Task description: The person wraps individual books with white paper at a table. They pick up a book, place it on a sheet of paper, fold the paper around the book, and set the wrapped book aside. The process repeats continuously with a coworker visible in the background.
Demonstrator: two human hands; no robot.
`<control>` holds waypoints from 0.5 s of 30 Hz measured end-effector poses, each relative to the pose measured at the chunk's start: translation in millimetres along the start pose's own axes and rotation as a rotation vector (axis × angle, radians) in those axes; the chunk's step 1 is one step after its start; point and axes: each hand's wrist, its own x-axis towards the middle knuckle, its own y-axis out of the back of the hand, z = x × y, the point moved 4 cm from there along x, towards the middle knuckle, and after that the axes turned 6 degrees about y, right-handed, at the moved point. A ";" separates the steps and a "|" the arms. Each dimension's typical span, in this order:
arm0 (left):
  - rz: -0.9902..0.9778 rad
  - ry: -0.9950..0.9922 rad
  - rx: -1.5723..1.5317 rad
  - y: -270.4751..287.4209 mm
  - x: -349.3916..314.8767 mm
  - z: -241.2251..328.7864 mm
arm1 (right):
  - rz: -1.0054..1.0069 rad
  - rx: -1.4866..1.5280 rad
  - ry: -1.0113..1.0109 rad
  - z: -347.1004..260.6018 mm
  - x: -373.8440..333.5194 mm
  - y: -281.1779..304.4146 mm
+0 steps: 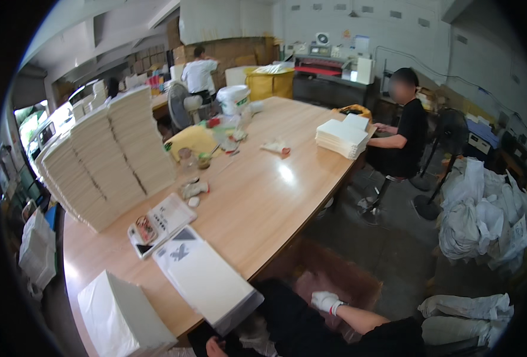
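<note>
My right hand [326, 301], in a white knitted glove with a red-trimmed cuff, is over an open brown cardboard box [361, 288] beside the table. Its fingers look drawn together; what they hold, if anything, is hidden. At the bottom edge, my left hand [214, 346] shows only in part, low beside the table edge, below the corner of a white flat box or stack [207, 271]. That white piece juts over the edge of the wooden table [263, 202]. Touching its far end lies a white printed tray-like box [162, 223].
Tall cream stacks of sheets [109, 154] stand at the table's left, with a white wrapped stack [118, 315] in front. A seated person [409, 128] works by another white stack [342, 137]. White sacks [483, 208] and a standing fan [447, 140] occupy the right floor.
</note>
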 end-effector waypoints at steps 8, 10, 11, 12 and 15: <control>0.183 -0.682 0.835 -47.9 0.3 112.2 | 0.423 0.096 0.568 -127.1 36.1 49.4; 0.168 -0.838 0.850 -46.2 5.2 112.5 | 0.436 0.046 0.774 -178.6 38.5 65.7; 0.157 -0.937 0.872 -57.4 5.7 125.9 | 0.452 0.069 0.757 -177.8 47.6 63.7; 0.102 -0.998 0.847 -60.1 6.6 130.9 | 0.460 0.097 0.755 -180.5 58.4 58.1; -0.022 -1.055 0.774 -50.9 6.8 139.4 | 0.268 -0.031 1.153 -207.4 59.8 72.1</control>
